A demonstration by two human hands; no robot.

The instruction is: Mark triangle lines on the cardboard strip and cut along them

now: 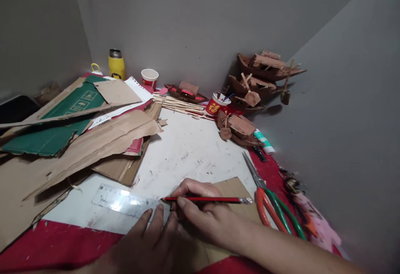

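My left hand [156,234] lies with its fingers stretched out and apart, pressing on a clear plastic ruler [108,199]. My right hand [203,209] is closed around a red and black pencil [223,200]. The pencil is held nearly level, its tip to the left near the ruler's right part and its capped end to the right. Under my hands is a piece of brown cardboard [239,190], partly hidden by them. Just right of the cardboard lie scissors [264,194] with orange and green handles, their blades directed away from me.
Torn cardboard sheets [93,149] are heaped on the left. Thin wooden sticks [181,105], a paint-smeared paper cup [215,105] and a brown model boat [239,128] stand farther back. More model boats [265,67] are stacked by the wall. A yellow bottle [116,65] stands at the back left.
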